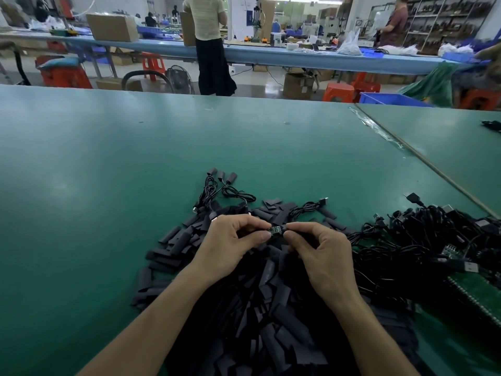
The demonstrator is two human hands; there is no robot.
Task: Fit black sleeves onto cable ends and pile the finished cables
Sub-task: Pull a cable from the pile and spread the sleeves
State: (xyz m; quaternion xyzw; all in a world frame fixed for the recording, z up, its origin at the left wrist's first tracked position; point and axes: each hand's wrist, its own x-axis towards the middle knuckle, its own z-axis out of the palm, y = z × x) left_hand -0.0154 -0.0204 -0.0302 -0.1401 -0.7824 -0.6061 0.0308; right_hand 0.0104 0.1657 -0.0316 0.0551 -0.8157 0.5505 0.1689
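From the head view, my left hand [230, 245] and right hand [322, 256] meet above the heap of black sleeves [257, 308] on the green table [108, 185]. Both are curled. The left thumb and forefinger pinch the left side of a cable end [275, 229], a small bare circuit strip. The right thumb and forefinger pinch its right side, where a black piece meets it; I cannot tell if that piece is sleeve or cable. Any print on the strip is too small to read. Just beyond the heap lie 3 sleeved cables [221, 176], side by side. A tangle of black cables [423, 240] lies to my right. The loose sleeves are too many to count.
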